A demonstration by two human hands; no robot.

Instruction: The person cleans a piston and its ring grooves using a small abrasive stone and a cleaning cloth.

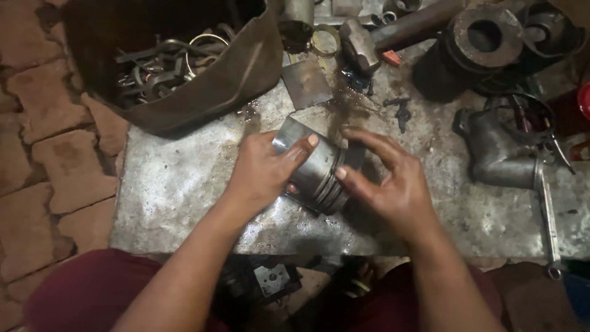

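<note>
A grey metal piston (316,169) with grooved rings lies on its side on a worn metal work plate (178,184). My left hand (264,169) grips its skirt end from the left, thumb across the top. My right hand (387,178) cups the ringed crown end from the right, fingers spread, thumb touching the ring grooves.
A dark bag (184,67) full of metal rings and clamps stands at the back left. A hammer (369,40) and a cylinder part (476,46) lie at the back. A grey cast elbow fitting (501,154) and a wrench (547,209) lie at the right. Brick floor (43,135) at the left.
</note>
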